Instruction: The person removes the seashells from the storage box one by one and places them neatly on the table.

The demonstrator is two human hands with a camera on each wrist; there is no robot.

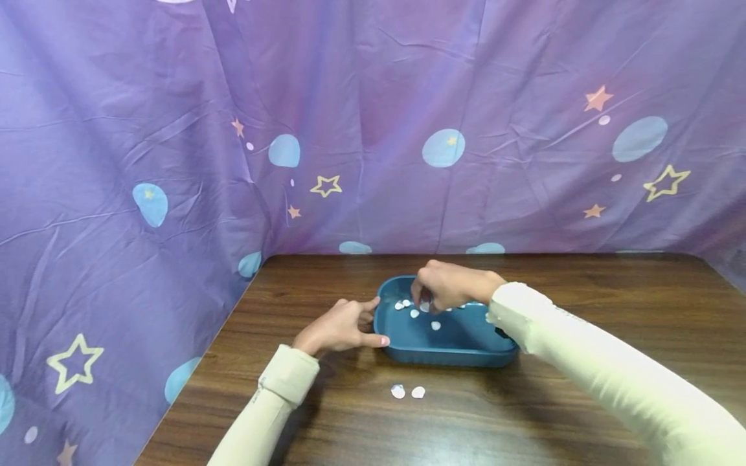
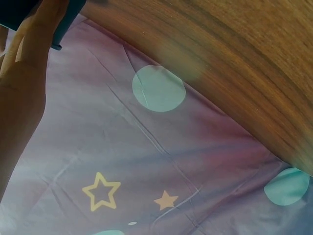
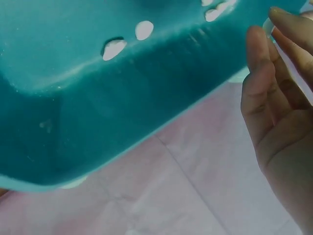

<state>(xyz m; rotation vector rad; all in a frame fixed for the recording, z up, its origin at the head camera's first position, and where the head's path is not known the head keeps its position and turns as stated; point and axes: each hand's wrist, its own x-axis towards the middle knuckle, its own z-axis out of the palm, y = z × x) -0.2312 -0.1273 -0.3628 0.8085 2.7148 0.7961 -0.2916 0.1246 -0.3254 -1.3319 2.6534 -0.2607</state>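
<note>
A blue, round-cornered tray (image 1: 449,357) stands on the wooden table, with several small white shell-like pieces (image 1: 436,325) lying on its bottom. My left hand (image 1: 340,327) grips the tray's left end, its thumb over the rim; the left wrist view shows only part of that hand (image 2: 29,54) against the tray. Over the tray's far side, my right hand (image 1: 451,285) pinches one small white piece (image 3: 267,27) between thumb and finger. That piece is partly covered by the fingertips. Part of the tray's right end is hidden behind the right forearm.
Two more white pieces, one on the left (image 1: 397,391) and one on the right (image 1: 418,392), lie on the wooden table (image 1: 612,304) in front of the tray. A purple cloth (image 1: 379,84) with stars and dots hangs behind the table and along its left side.
</note>
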